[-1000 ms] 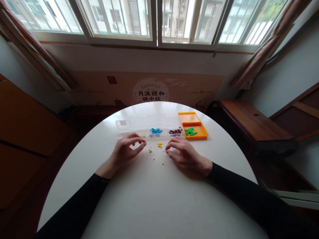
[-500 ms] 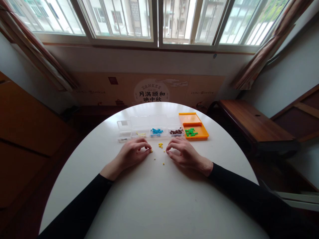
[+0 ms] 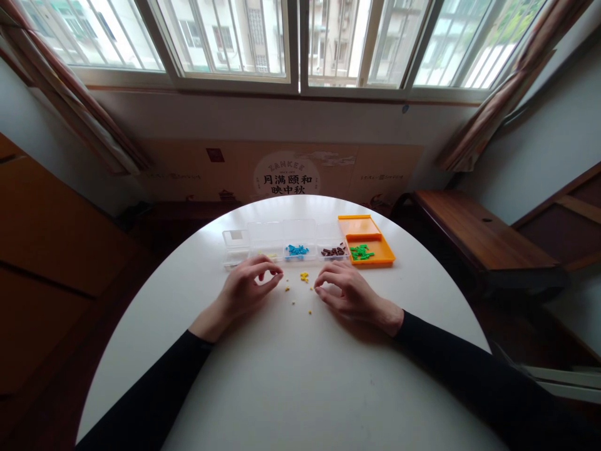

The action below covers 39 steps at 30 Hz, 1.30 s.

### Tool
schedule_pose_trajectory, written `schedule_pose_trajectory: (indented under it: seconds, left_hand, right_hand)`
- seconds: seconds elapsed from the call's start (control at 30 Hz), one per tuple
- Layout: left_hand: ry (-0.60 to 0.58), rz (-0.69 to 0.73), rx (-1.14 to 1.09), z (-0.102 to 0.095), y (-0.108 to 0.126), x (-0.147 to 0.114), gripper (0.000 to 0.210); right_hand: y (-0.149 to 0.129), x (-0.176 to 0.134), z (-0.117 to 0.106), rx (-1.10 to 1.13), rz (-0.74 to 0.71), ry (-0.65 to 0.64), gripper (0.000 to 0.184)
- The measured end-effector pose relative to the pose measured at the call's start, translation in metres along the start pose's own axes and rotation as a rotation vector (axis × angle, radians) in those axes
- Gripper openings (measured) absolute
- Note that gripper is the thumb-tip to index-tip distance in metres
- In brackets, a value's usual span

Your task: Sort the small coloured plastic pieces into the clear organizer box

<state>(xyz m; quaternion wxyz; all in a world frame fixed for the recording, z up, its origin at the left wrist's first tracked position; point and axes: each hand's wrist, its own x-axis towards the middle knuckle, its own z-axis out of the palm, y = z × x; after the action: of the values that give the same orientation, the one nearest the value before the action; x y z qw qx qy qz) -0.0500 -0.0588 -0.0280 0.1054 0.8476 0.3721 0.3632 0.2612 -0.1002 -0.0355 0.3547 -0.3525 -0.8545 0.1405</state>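
My left hand (image 3: pixel 246 288) is closed, with thumb and forefinger brought together at the tips just left of some small yellow pieces (image 3: pixel 288 289). Anything between those fingertips is too small to make out. My right hand (image 3: pixel 347 291) rests on the table in a similar pinch, its tips beside a tiny yellow piece (image 3: pixel 310 289); whether it grips anything is hidden. Between the hands lies a small cluster of yellow pieces (image 3: pixel 304 277). Nearer to me are a pale piece (image 3: pixel 293 303) and a single yellow piece (image 3: pixel 310 312).
Behind the hands, a clear compartment box (image 3: pixel 277 257) with raised lids holds blue pieces (image 3: pixel 297 250), dark brown pieces (image 3: pixel 333 252) and a few pale yellow ones. At its right, an open orange box (image 3: pixel 387 255) contains green pieces (image 3: pixel 361 252). All stand on a round white table (image 3: pixel 300 376).
My left hand has lifted slightly up and left from the yellow pieces at its fingertips, which now lie uncovered on the table. My right hand has barely moved.
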Motion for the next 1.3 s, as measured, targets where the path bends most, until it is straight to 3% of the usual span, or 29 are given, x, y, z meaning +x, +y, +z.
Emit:
schedule_pose_trajectory:
  seconds: [0.17,0.27,0.4,0.6,0.7,1.1,1.3]
  left_hand:
    - [0.245,-0.130,0.106,-0.004,-0.014,0.008,0.019]
    - [0.298,-0.152,0.172,-0.004,-0.021,0.009,0.020]
    - [0.281,-0.133,0.165,-0.004,-0.017,0.006,0.020]
    - [0.011,0.061,0.053,-0.002,0.007,-0.003,0.014]
    - [-0.049,0.099,0.092,0.002,0.014,-0.005,0.010]
    - [-0.051,0.176,0.118,0.010,0.008,-0.004,0.010]
    - [0.044,0.220,0.022,0.013,0.027,0.000,0.006]
  right_hand:
    - [0.000,0.001,0.000,0.014,-0.017,-0.003,0.010]
    - [0.000,0.001,0.000,0.028,-0.019,-0.002,0.010]
    - [-0.001,0.001,0.000,0.025,-0.009,0.001,0.010]
    - [0.000,0.000,0.000,0.018,-0.007,-0.001,0.010]
    - [0.002,0.000,0.001,0.010,-0.010,0.002,0.010]
    - [0.001,0.000,0.000,0.008,-0.009,-0.004,0.006]
    - [0.002,0.003,0.004,0.017,-0.020,0.030,0.003]
